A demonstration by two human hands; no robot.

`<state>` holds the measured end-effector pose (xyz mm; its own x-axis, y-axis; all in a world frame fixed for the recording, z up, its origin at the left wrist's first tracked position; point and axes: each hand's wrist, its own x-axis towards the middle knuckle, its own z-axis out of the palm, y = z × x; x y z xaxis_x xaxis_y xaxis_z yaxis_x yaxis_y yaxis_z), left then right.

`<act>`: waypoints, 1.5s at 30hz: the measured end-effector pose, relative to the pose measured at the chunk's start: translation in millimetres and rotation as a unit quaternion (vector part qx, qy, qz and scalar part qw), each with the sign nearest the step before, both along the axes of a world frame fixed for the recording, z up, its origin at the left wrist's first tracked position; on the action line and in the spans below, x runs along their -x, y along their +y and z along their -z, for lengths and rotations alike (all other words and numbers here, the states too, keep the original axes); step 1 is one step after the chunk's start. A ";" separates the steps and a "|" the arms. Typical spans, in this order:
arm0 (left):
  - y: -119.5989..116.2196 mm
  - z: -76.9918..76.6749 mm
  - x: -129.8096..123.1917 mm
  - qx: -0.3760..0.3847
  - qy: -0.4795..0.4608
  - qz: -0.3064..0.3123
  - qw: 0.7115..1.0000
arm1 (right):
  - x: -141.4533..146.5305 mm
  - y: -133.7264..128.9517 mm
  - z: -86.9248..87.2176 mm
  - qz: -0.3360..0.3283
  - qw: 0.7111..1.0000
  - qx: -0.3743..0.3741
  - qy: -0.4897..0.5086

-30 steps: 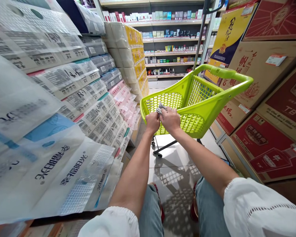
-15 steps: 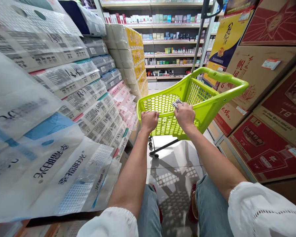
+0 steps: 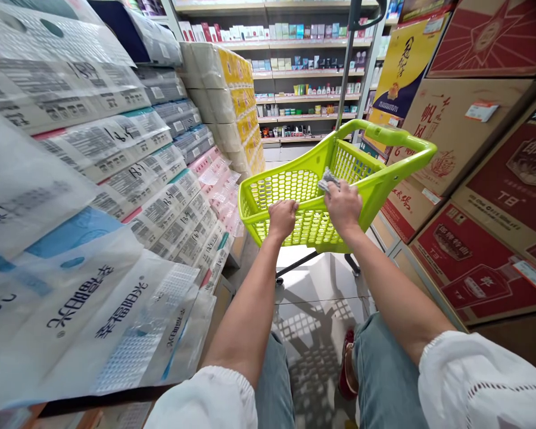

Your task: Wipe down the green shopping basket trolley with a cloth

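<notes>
A lime-green plastic shopping cart (image 3: 295, 179) stands sideways in front of me, its handle toward the right. My left hand (image 3: 283, 219) is closed over the near rim of its basket. Farther right along that rim, my right hand (image 3: 343, 205) has its fingers curled round a crumpled grey-and-white cloth (image 3: 328, 180), which sticks up above the knuckles and lies against the rim. The undersides of both hands are hidden.
Stacked tissue packs (image 3: 161, 196) fill the left side, with yellow-printed paper rolls (image 3: 241, 101) behind. Cardboard cartons (image 3: 469, 137) rise on the right. Shelves of small products (image 3: 312, 77) close the far end. A grey pole (image 3: 346, 77) stands behind the cart.
Both hands have shifted to the right along the basket's rim, the cloth moving with my right hand. The cart sits slightly farther left in view.
</notes>
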<state>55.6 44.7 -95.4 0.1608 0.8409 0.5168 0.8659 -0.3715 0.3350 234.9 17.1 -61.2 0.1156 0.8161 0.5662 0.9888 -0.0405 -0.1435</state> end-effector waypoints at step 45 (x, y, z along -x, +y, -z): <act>-0.7 -12.8 -6.2 -0.028 0.040 -0.030 0.998 | 16.8 -1.7 0.9 -0.009 1.000 -0.001 0.015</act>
